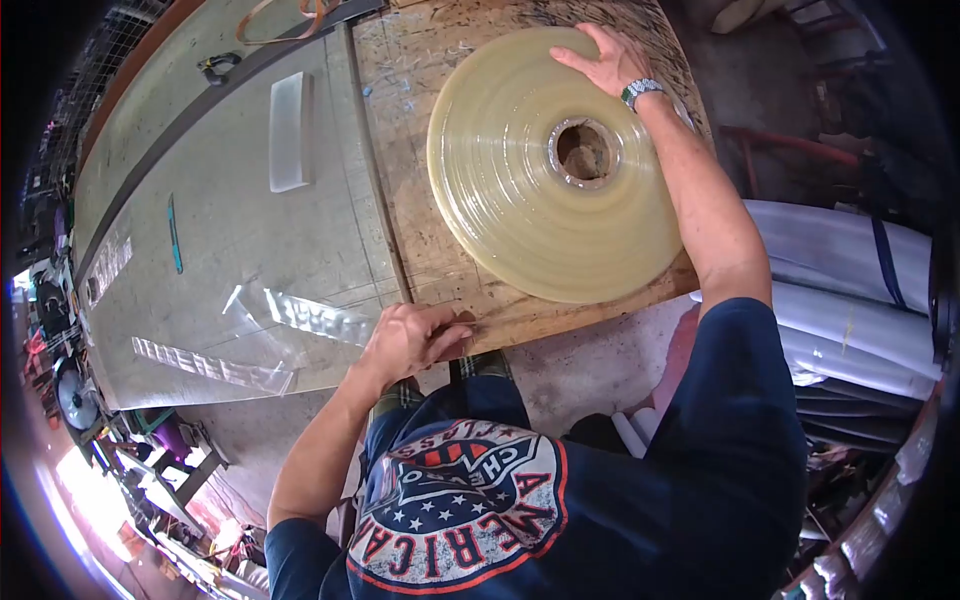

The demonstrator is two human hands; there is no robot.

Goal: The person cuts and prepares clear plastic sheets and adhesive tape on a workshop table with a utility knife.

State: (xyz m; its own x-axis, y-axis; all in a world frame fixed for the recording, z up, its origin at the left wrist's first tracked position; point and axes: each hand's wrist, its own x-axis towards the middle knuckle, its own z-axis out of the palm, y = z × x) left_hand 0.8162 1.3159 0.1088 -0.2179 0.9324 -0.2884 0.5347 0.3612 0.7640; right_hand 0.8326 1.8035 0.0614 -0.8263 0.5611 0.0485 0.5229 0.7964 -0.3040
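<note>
Plastic roll (pixel 500 200) lying flat on R side of table (pixel 405 170), core hole (pixel 584 155) facing up, axis running vert. R hand (pixel 608 65) resting on far rim, fingers spread; L hand (pixel 412 335) curling fingers at near edge, grip unclear.

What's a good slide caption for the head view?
Right hand on a translucent roll, left hand at the table edge.

On the table (pixel 415 230) before you, the roll (pixel 510 225) lies at right, the knife (pixel 174 234) at left, the plastic strips (pixel 312 317) nearer your side.
</note>
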